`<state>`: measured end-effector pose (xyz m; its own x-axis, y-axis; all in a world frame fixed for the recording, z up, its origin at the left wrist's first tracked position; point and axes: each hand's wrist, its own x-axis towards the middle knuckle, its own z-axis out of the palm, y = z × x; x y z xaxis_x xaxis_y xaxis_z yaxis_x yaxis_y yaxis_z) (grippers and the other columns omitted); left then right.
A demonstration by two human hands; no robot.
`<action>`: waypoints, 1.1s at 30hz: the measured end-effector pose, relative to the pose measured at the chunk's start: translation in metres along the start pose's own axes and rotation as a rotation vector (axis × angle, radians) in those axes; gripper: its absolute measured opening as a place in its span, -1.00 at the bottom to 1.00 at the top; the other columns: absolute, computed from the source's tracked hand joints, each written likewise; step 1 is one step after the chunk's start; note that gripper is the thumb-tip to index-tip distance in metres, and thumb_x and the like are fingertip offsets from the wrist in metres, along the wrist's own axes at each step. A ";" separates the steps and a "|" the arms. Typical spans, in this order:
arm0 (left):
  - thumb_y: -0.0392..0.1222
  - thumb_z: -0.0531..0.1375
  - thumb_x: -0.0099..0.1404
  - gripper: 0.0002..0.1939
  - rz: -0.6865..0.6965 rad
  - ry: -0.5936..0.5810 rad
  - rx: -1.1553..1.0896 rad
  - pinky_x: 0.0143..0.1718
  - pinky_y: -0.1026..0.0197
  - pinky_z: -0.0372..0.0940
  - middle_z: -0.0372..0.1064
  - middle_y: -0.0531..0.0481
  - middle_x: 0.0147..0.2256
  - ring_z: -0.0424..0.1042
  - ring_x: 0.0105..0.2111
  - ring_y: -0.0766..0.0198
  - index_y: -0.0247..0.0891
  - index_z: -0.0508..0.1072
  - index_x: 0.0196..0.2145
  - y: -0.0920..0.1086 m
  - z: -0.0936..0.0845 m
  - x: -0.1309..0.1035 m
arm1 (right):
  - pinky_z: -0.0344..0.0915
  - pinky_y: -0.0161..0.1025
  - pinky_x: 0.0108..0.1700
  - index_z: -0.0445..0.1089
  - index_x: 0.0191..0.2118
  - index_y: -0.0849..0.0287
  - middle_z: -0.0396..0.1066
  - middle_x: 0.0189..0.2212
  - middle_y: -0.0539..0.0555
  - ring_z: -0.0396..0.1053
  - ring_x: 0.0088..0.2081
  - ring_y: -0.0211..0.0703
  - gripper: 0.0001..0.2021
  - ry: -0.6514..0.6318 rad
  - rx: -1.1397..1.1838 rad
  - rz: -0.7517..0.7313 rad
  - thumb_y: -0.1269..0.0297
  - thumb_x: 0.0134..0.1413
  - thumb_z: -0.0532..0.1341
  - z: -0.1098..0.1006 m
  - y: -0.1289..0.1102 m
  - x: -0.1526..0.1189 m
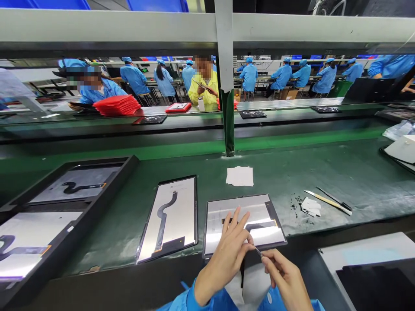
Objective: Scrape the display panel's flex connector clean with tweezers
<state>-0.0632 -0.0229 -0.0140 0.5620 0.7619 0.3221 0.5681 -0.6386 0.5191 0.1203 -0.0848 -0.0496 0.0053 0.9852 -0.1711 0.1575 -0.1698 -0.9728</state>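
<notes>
A display panel (212,224) with a silvery back and a dark ribbon cable lies at the table's front edge, partly covered by my left hand (228,244). That hand pinches one end of a small thin dark strip (257,251) between thumb and forefinger, its other fingers spread over the panel. Thumb and forefinger of my right hand (285,274) are closed on the strip's other end, just in front of the panel. What the strip is, I cannot make out. Left of it lies a second display panel (173,222) with a curved cable.
A black tray (125,172) with display panels stands at left. White paper sheets (240,176) lie behind the panel. To the right are a craft knife (330,203), a dark thin tool (333,198) and white scraps (311,207). A metal post (228,121) rises behind; co-workers sit beyond.
</notes>
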 end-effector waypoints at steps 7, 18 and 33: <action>-0.49 0.11 0.32 -0.79 0.034 -0.104 0.020 0.29 -0.39 -0.03 0.08 -0.14 0.34 -0.20 0.39 -0.07 -0.21 0.39 -0.33 -0.008 -0.002 0.019 | 0.14 -0.30 -0.44 0.51 -0.43 0.12 0.29 -0.60 -0.03 0.21 -0.51 -0.20 -0.51 0.002 -0.019 -0.043 -0.24 0.11 0.18 0.008 -0.007 0.003; -0.43 0.08 0.38 -0.83 0.001 -0.049 0.107 0.27 -0.37 0.01 0.05 -0.15 0.35 -0.23 0.40 -0.07 -0.21 0.38 -0.31 -0.015 -0.004 0.005 | -0.35 -0.37 -0.60 0.42 -0.38 0.21 0.13 -0.66 -0.17 -0.27 -0.67 -0.48 -0.40 -0.062 0.430 0.281 -0.32 -0.21 0.37 0.027 0.007 0.005; -0.44 0.03 0.40 -0.81 0.030 -0.001 0.146 0.27 -0.37 0.04 0.06 -0.17 0.35 -0.19 0.40 -0.09 -0.22 0.33 -0.31 -0.013 0.000 0.000 | 0.05 -0.33 -0.56 0.41 -0.44 0.17 0.28 -0.64 -0.05 0.11 -0.66 -0.33 -0.47 0.003 0.267 0.010 -0.28 0.10 0.18 0.032 0.019 0.003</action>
<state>-0.0709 -0.0144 -0.0207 0.5807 0.7419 0.3353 0.6321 -0.6704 0.3885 0.0914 -0.0859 -0.0741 0.0086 0.9835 -0.1807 -0.1084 -0.1787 -0.9779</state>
